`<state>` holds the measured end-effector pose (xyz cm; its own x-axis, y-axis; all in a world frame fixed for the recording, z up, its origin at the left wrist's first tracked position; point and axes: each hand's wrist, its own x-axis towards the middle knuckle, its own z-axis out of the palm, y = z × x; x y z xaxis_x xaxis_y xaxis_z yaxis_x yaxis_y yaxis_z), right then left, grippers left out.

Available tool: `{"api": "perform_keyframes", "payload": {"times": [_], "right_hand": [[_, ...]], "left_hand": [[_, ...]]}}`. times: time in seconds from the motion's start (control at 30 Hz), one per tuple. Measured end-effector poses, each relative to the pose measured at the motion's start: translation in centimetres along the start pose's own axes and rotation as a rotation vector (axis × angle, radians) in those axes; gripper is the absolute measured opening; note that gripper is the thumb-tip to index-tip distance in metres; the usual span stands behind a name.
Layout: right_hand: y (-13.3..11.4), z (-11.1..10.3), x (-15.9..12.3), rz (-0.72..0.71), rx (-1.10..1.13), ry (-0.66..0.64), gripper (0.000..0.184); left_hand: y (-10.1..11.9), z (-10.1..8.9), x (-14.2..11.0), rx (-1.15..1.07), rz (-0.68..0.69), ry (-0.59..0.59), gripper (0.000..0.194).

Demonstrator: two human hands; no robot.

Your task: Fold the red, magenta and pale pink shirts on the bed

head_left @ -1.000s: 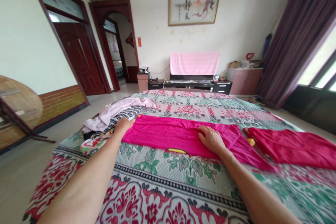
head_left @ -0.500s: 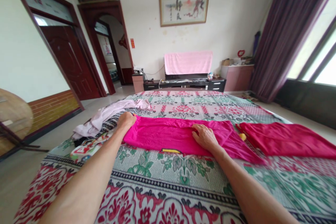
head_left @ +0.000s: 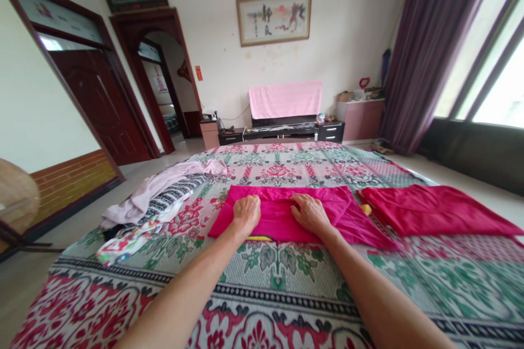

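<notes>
There's the patterned cover [head_left: 295,297], spread wide in reds, greens and greys, bed or desk beneath, I can't tell! Magenta cloth [head_left: 276,221] lies across the middle, creased at its right end; red cloth [head_left: 438,210] sits just beside it, further right. Over left, a loose heap [head_left: 166,199]: pale pink, black-and-white, multicoloured fabric!

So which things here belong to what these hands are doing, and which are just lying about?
In the job:
- bright pink garment
- left hand, curled on it
- right hand, laid on it
- patterned cover underneath

Apparently just lying about:
- red garment, untouched
- clothes heap, untouched
- pale pink cloth by the far wall
</notes>
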<state>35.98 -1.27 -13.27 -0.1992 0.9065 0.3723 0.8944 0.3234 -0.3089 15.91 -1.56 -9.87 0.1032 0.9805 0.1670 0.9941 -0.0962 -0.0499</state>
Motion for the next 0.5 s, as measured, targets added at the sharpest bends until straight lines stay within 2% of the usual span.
{"api": "perform_keyframes", "payload": {"times": [0.27, 0.5], "right_hand": [[-0.2, -0.2, -0.1, 0.005, 0.005, 0.0, 0.032], [-0.1, -0.1, -0.1, -0.002, 0.02, 0.014, 0.031]], "left_hand": [[-1.0, -1.6, 2.2, -0.058, -0.13, 0.11, 0.032], [0.2, 0.1, 2.3, -0.076, -0.098, 0.053, 0.03]]}}
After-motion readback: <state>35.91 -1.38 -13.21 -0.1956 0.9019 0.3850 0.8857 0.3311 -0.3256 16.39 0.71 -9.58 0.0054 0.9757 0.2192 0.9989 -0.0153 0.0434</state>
